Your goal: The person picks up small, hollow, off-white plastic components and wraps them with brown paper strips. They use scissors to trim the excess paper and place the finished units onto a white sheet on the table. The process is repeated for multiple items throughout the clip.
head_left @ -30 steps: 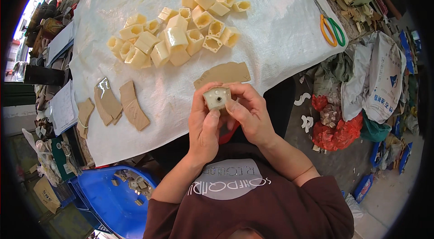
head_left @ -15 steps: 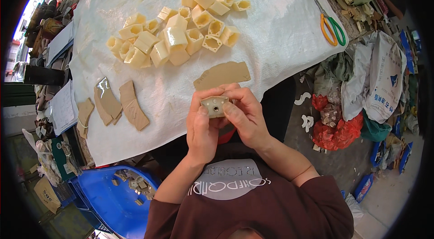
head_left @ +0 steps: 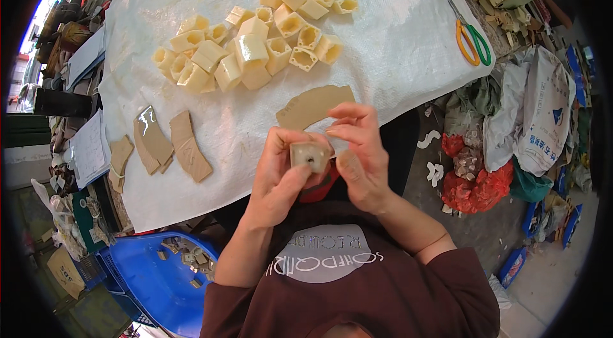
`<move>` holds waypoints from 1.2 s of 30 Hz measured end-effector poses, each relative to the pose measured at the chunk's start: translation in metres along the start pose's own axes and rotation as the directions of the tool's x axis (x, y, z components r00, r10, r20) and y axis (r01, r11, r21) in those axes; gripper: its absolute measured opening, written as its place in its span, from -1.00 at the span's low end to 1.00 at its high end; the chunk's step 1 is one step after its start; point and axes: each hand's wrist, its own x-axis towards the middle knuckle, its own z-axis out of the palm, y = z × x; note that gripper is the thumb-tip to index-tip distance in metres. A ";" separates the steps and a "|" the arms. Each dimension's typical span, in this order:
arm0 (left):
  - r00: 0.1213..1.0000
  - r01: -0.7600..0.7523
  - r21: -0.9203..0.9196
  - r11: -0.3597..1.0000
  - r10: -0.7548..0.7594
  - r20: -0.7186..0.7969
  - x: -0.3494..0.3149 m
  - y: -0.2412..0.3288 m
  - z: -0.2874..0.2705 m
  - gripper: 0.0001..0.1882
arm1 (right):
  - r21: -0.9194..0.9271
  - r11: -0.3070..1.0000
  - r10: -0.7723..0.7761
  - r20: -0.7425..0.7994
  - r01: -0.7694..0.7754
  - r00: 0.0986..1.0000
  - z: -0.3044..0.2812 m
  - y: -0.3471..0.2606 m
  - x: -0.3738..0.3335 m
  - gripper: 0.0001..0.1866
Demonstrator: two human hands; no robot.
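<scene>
A small pale grey-beige block (head_left: pixel 309 154) with a dark hole in its face sits in my left hand (head_left: pixel 276 186), gripped between thumb and fingers. Beside it, my right hand (head_left: pixel 365 162) is held apart from the block, its thumb and fingers spread with nothing visible between them. Just beyond both hands, a curved flat tan piece (head_left: pixel 313 107) lies at the near edge of a white sheet (head_left: pixel 246 169). Farther off on that sheet is a pile of cream-coloured hollow blocks (head_left: pixel 251 50). What my left fingers touch behind the block is hidden.
Several curved tan pieces (head_left: pixel 190 146) lie at the left of the sheet. Scissors (head_left: pixel 468 34) with orange and green handles rest at the right. A blue tub (head_left: pixel 153 277) with small pieces stands lower left; red bags (head_left: pixel 476 188) and white sacks (head_left: pixel 539 114) are at the right.
Both hands were on the block before. My right hand has let go and moved to the right, its fingers spreading. The block stays in my left hand, turned slightly.
</scene>
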 end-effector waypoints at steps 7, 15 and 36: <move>0.989 0.126 0.152 0.980 -0.136 0.058 0.001 0.001 0.004 -0.49 | 0.605 0.332 0.389 0.611 -0.723 0.690 -0.009 0.008 0.023 -0.87; 0.968 0.210 0.206 0.956 -0.233 0.092 0.000 0.008 0.001 -0.46 | 0.623 0.298 0.268 0.673 -0.723 0.690 -0.010 0.014 0.023 -0.85; 0.963 0.268 0.169 0.948 -0.260 -0.070 0.006 0.018 0.014 -0.59 | 0.614 0.359 0.423 0.565 -0.704 0.708 -0.007 0.002 0.000 -0.71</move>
